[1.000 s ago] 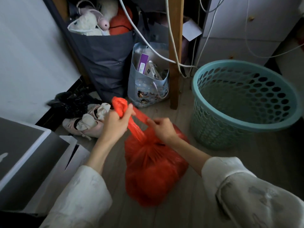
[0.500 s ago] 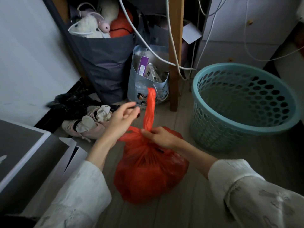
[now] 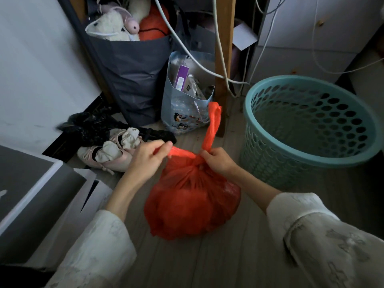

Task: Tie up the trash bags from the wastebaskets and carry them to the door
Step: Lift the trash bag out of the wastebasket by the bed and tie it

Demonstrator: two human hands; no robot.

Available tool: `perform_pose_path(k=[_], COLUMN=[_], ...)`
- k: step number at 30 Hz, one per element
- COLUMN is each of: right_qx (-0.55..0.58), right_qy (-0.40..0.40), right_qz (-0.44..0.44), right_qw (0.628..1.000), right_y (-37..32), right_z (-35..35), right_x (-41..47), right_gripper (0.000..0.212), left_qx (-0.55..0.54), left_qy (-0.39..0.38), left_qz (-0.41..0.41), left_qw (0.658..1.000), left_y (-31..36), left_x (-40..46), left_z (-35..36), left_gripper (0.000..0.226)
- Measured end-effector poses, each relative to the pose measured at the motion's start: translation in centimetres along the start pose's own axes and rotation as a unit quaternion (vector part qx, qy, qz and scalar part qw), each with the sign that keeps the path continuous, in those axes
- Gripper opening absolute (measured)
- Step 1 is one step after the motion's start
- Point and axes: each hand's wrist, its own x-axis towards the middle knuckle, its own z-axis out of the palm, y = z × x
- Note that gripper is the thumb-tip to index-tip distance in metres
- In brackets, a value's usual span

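A full red trash bag rests on the wooden floor in front of me. Its neck is gathered into a knot between my hands. My left hand pinches one handle strip, which runs sideways to the knot. My right hand grips the bag at the knot, and the other handle strip stands up from it. The teal perforated wastebasket stands to the right with no bag inside.
A dark fabric bag with plush toys and a pale gift bag stand behind the trash bag, beside a wooden leg draped with white cables. Pink shoes and dark cloth lie left. A grey-and-white box sits lower left.
The bag has been lowered to the floor. The crossed handles are pulled tight into a knot. My left hand let go, then pinched the left strip again; one strip now stands upright.
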Motion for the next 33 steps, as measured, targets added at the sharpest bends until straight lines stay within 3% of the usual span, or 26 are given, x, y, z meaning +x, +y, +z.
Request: perform_pose_path(k=[2, 4, 7, 9, 11, 14, 15, 16, 18, 23, 30, 33], right_qx=[0.061, 0.115, 0.171, 0.199, 0.221, 0.227, 0.232, 0.247, 0.266, 0.265, 0.231, 0.149], right_qy=[-0.03, -0.072, -0.115, -0.147, -0.172, -0.205, -0.215, -0.223, -0.241, -0.278, -0.273, -0.265], right_qz=[0.035, 0.059, 0.078, 0.08, 0.081, 0.085, 0.089, 0.095, 0.111, 0.08, 0.029, -0.002], right_qw=[0.997, 0.989, 0.975, 0.966, 0.956, 0.948, 0.945, 0.938, 0.927, 0.92, 0.933, 0.953], right_y=[0.3, 0.7, 1.3, 1.9, 2.3, 2.2, 2.1, 2.1, 2.0, 2.4, 2.3, 1.9], right_z=[-0.8, -1.2, -1.4, -1.7, -1.9, -1.9, -1.7, -1.6, -1.6, -2.4, -3.0, -2.8], right_x=[0.1, 0.1, -0.2, -0.2, -0.2, -0.5, -0.6, -0.6, -0.8, -1.1, -1.3, -1.5], right_gripper=[0.044, 0.042, 0.04, 0.042, 0.047, 0.036, 0.026, 0.028, 0.048, 0.023, 0.006, 0.007], left_qx=[-0.058, -0.081, -0.11, -0.087, 0.0, 0.012, -0.012, -0.025, -0.017, 0.001, 0.046, 0.053], left_qy=[-0.025, -0.112, -0.294, -0.347, -0.285, -0.151, -0.146, -0.153, -0.166, -0.158, -0.112, -0.115], left_qz=[-0.007, -0.021, -0.077, -0.145, -0.158, -0.066, -0.049, -0.042, -0.032, -0.002, 0.032, 0.034], left_qw=[0.998, 0.99, 0.946, 0.923, 0.945, 0.986, 0.988, 0.987, 0.985, 0.987, 0.992, 0.991], left_y=[0.7, 1.3, 1.8, 1.9, 1.2, 0.4, 0.1, -0.1, -0.5, -1.0, -0.6, -0.8], left_x=[-0.1, -0.4, -0.7, -0.8, -0.3, 0.2, 0.2, 0.0, -0.3, -0.6, -1.2, -1.2], left_z=[-0.3, -0.3, -0.5, -0.7, -0.4, 1.1, 1.8, 2.6, 3.9, 5.1, 5.6, 5.7], left_gripper=[0.038, 0.037, 0.041, 0.048, 0.05, 0.02, 0.017, 0.018, 0.01, 0.034, 0.032, 0.026])
